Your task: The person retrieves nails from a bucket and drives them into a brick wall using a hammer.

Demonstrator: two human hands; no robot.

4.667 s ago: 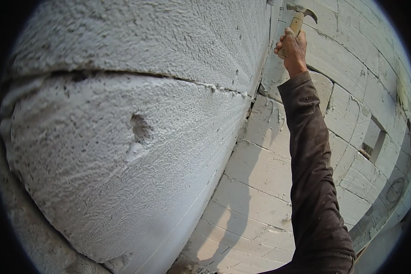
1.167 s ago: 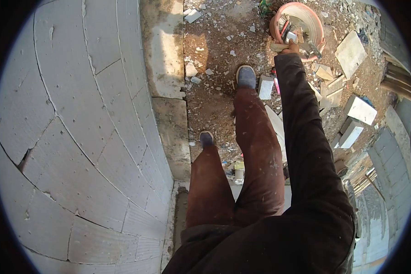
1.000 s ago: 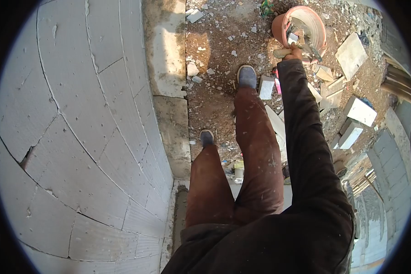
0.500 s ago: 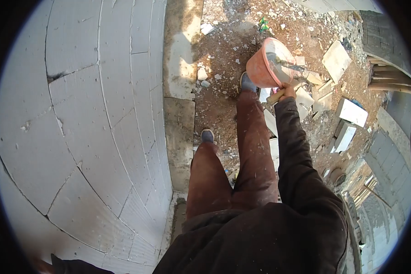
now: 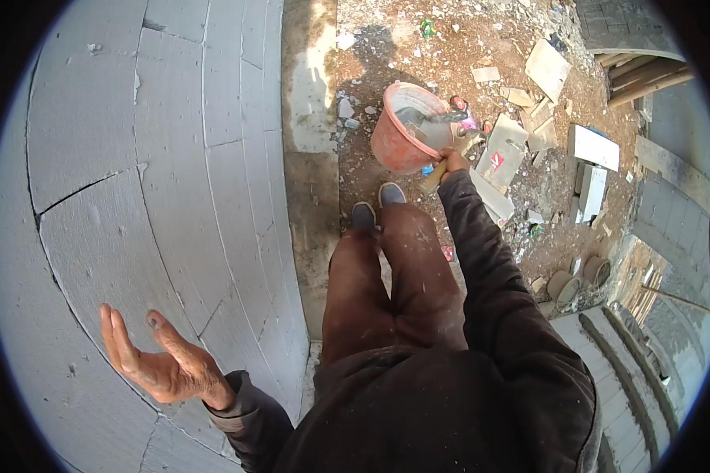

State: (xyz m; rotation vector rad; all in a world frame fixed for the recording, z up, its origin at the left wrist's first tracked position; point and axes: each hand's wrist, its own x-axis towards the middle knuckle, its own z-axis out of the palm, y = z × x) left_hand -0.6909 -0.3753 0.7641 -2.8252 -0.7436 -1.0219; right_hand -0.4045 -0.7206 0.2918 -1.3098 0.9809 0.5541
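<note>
My left hand [image 5: 166, 363] is raised near the block wall [image 5: 95, 260] at the lower left, fingers apart and nothing in it. At the centre right, my right hand [image 5: 452, 162] is closed around the rim of a reddish bucket [image 5: 398, 143] and the wooden handle of the hammer [image 5: 432, 180]. The bucket hangs tilted above the ground, just beyond my feet. Inside it are greyish contents, partly hidden, and a dark tool end shows at its right rim.
Rubble covers the brown ground [image 5: 371, 63]. Flat broken slabs [image 5: 547, 71] and white blocks [image 5: 594, 147] lie to the right. Two round containers [image 5: 562, 288] stand lower right, near stepped blockwork [image 5: 607, 378]. A concrete ledge [image 5: 312, 197] runs along the wall's foot.
The view went from the wall and raised hammer down to the ground. My right hand has lifted the bucket and brought it closer. My left hand has come into view, and my feet are nearer together.
</note>
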